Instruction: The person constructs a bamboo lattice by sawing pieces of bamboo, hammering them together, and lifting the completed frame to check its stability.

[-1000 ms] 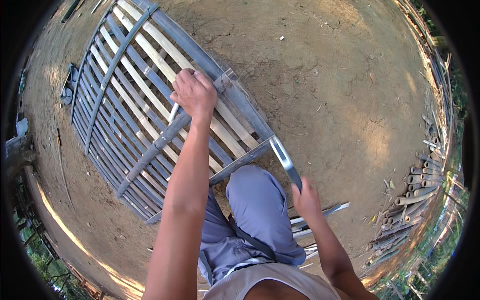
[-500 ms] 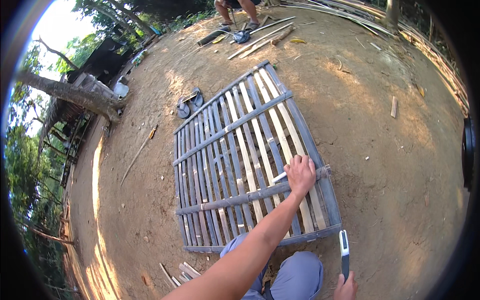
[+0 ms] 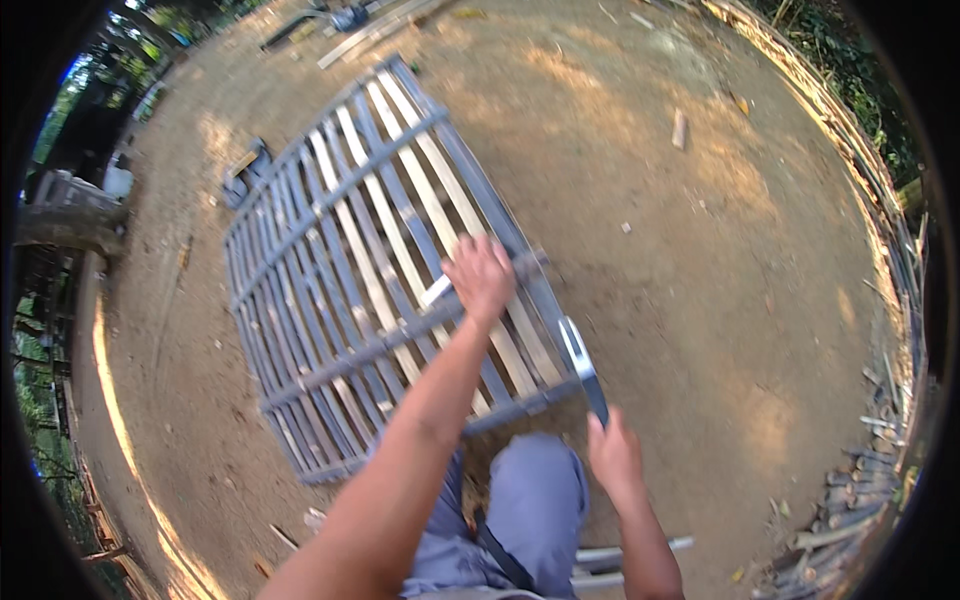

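A slatted bamboo panel, weathered grey with several paler strips, lies on the ground in front of my knees. My left hand rests on it near the right end of the nearest crossbar, fingers curled around a short pale strip that pokes out on the left side. Most of that strip is hidden by the hand. In my right hand is a hand tool with a dark handle and a slotted, pale metallic end. It points forward beside the panel's near right corner; its exact kind is unclear.
Sandals lie by the panel's far left edge. Bamboo pieces are scattered beyond it. A long pile of poles curves along the right, with cut lengths at the lower right. A short wood piece lies on the dirt.
The view has swung, so the panel sits farther left and higher. My right hand and its tool have moved forward along the panel's right edge. My left hand stays at the crossbar.
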The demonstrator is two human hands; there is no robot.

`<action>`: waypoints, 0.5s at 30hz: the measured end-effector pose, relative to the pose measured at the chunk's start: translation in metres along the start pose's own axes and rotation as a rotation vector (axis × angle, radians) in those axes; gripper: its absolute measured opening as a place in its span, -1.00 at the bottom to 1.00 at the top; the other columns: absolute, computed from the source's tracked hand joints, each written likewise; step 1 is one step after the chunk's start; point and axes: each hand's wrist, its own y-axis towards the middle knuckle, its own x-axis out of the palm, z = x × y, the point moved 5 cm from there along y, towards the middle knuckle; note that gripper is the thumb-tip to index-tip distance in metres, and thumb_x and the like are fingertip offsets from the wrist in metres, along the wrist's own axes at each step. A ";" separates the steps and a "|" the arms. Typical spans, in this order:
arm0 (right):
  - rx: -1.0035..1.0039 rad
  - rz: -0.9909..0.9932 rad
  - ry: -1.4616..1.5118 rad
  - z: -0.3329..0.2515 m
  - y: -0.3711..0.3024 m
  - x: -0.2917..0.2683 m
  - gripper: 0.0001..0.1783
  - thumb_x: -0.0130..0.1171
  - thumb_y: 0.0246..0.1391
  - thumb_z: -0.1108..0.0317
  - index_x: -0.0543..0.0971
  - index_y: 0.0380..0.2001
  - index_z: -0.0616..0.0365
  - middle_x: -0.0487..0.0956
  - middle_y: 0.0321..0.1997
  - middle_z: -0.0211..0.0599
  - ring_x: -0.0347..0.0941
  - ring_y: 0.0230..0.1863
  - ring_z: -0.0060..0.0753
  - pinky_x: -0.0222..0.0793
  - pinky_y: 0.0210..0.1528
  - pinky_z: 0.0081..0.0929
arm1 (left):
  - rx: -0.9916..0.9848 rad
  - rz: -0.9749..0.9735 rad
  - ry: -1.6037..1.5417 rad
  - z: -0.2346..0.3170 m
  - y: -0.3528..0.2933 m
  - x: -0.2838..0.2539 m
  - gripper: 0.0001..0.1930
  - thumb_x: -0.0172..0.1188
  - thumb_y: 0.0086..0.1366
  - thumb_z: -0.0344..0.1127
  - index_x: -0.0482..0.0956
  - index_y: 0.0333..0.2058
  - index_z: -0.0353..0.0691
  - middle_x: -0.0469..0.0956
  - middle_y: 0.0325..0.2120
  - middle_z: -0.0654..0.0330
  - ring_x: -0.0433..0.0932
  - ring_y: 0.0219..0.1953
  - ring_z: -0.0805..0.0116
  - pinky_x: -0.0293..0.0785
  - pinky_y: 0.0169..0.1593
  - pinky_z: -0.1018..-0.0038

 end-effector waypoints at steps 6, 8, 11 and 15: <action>0.036 -0.036 0.013 0.093 -0.080 0.018 -0.61 0.09 0.39 0.06 0.41 -0.12 0.22 0.61 -0.45 0.26 0.56 -0.36 0.46 0.42 -0.38 0.25 | -0.037 -0.029 -0.041 0.002 -0.021 0.016 -0.76 0.01 0.43 -0.16 0.56 -0.18 -0.16 0.48 -0.18 0.10 0.46 0.01 0.08 0.21 0.07 0.06; 0.077 -0.086 -0.033 0.058 -0.051 0.005 -0.62 0.09 0.39 0.07 0.41 -0.11 0.23 0.61 -0.45 0.26 0.56 -0.36 0.45 0.42 -0.38 0.24 | -0.026 -0.032 -0.028 0.000 -0.018 0.014 -0.76 0.01 0.43 -0.16 0.56 -0.18 -0.16 0.47 -0.19 0.10 0.45 0.00 0.09 0.21 0.06 0.06; 0.014 -0.068 -0.081 0.000 0.032 0.014 -0.61 0.12 0.37 0.10 0.42 0.00 0.22 0.61 -0.42 0.27 0.58 -0.33 0.44 0.42 -0.37 0.25 | -0.023 -0.044 -0.028 -0.006 -0.016 0.014 -0.76 0.01 0.43 -0.16 0.56 -0.19 -0.17 0.48 -0.19 0.10 0.46 -0.01 0.09 0.22 0.04 0.07; 0.115 -0.114 -0.016 0.074 -0.060 0.027 -0.62 0.10 0.38 0.10 0.42 0.03 0.18 0.62 -0.37 0.28 0.58 -0.30 0.45 0.43 -0.33 0.25 | -0.040 -0.041 -0.022 -0.018 -0.017 0.009 -0.76 0.02 0.43 -0.14 0.56 -0.21 -0.15 0.51 -0.19 0.11 0.48 -0.03 0.07 0.23 0.04 0.08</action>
